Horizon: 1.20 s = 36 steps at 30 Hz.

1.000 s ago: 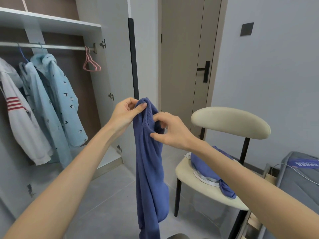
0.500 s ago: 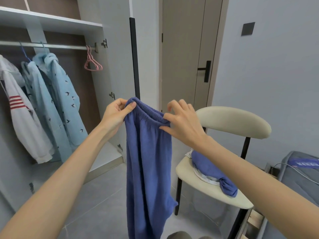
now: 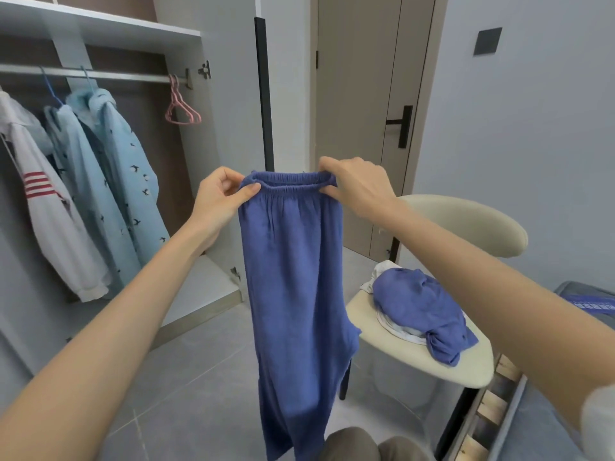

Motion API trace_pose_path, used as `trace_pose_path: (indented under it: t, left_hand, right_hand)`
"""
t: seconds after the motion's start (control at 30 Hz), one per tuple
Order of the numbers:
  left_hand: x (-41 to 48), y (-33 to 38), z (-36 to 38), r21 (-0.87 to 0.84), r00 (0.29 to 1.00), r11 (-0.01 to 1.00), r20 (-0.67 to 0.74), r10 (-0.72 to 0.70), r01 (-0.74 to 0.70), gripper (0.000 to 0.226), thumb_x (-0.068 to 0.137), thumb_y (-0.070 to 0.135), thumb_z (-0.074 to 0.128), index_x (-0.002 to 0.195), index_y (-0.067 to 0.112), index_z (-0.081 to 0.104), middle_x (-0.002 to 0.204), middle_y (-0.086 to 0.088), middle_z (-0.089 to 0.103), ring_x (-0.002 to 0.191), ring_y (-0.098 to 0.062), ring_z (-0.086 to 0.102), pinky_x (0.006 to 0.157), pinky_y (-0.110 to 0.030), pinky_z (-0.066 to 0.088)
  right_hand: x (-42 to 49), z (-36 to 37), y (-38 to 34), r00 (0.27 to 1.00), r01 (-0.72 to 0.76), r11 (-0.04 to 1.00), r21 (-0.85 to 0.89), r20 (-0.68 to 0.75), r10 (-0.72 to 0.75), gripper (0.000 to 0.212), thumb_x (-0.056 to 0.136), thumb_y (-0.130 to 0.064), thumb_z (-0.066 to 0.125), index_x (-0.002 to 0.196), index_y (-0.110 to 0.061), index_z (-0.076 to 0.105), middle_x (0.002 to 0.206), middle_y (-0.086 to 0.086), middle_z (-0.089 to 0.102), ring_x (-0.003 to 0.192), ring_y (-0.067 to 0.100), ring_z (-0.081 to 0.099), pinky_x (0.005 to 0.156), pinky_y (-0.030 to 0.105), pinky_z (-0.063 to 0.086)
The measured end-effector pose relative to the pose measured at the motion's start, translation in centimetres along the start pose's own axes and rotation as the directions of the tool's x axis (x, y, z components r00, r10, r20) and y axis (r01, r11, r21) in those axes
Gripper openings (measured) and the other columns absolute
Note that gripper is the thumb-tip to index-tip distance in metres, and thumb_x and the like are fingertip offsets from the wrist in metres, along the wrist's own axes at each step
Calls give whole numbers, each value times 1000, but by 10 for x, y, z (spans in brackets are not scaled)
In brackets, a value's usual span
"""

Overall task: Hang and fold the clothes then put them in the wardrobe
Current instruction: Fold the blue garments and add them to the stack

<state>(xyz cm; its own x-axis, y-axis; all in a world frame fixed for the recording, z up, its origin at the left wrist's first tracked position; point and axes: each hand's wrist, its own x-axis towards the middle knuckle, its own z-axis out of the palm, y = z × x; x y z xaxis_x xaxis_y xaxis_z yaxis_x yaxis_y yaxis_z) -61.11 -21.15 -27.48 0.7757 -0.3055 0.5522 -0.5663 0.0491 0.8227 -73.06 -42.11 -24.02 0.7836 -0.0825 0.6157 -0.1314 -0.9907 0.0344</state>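
Blue trousers (image 3: pixel 293 287) hang straight down in front of me, held up by their elastic waistband. My left hand (image 3: pixel 221 194) pinches the waistband's left end and my right hand (image 3: pixel 354 184) pinches its right end, stretching it flat. The legs drop almost to the floor. The open wardrobe (image 3: pixel 100 24) stands at the left with a rail (image 3: pixel 116 74). On the rail hang a white jacket with red stripes (image 3: pixel 50 207), two light blue patterned shirts (image 3: pixel 116 168) and bare pink hangers (image 3: pixel 181 108).
A cream chair (image 3: pixel 466 221) at the right carries a crumpled blue garment (image 3: pixel 419 304) over something white. The wardrobe door edge (image 3: pixel 264 94) stands behind the trousers, a closed room door (image 3: pixel 366 94) beyond. A grey bed (image 3: pixel 579 294) lies at the far right.
The trousers were bunched between my hands held close together. My hands moved apart along the waistband, spreading it wide, and the fabric now hangs flat.
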Motion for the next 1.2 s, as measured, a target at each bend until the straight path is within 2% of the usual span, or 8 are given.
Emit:
trace_pose_path:
  t: [0.17,0.3,0.43,0.53,0.7,0.93,1.07,1.2]
  left_hand:
    - [7,0,3,55,996,998,-92,-15,21,15,87,23,69,87,20,54,93,1,63,83,-7,60,67,-14,48]
    - [14,-6,2,135,987,987,-146,-67,87,17,90,24,65,97,16,51,106,-4,59,93,-14,57,72,-19,47]
    - [10,-19,-6,232,986,970,-160,-38,75,17,91,26,63,97,15,51,106,-3,58,97,-15,55,78,-27,48]
    - [9,-25,-15,223,977,967,-201,-75,120,16,92,27,62,97,17,51,109,-5,59,89,-16,56,70,-27,48]
    - [8,-32,-24,224,982,969,-176,-62,101,15,95,24,57,96,16,45,93,1,59,50,-4,59,43,-15,42]
    - [10,-28,-28,238,988,967,-140,-62,94,15,94,25,58,99,16,47,107,-3,58,88,-11,58,68,-20,52]
    - [8,-23,-22,249,997,968,-71,-15,32,15,94,29,59,96,19,48,94,7,56,83,-1,53,64,-11,43]
    - [9,-10,-7,202,1000,979,-12,6,-3,14,93,28,59,86,26,47,93,10,58,85,0,56,67,-12,47]
  right_hand:
    - [13,-3,-9,999,-40,975,216,-3,41,17,86,-8,49,88,-20,37,80,10,59,56,31,59,56,36,45]
    - [18,6,-23,949,20,990,139,310,-62,26,76,11,44,82,-13,37,69,16,63,57,32,65,61,45,52]
    - [27,19,-28,981,-161,884,439,170,94,29,70,13,44,78,-13,33,74,19,58,70,39,67,49,40,46]
    - [30,38,-34,944,-254,789,560,320,77,30,78,12,46,80,-14,32,81,11,49,80,37,68,51,23,42]
    - [37,58,-39,976,-138,849,510,217,29,22,84,9,40,92,-11,36,89,11,50,81,28,46,64,34,36]
    - [48,72,-37,970,-157,846,509,242,35,18,86,4,41,93,-12,36,92,8,48,81,23,40,56,30,29]
    - [53,73,-24,967,-202,796,570,245,70,18,85,5,43,90,-12,38,91,8,47,81,20,40,56,22,31]
    - [55,67,-4,961,-264,705,658,240,137,19,84,5,46,90,-13,42,93,9,51,85,19,45,70,30,38]
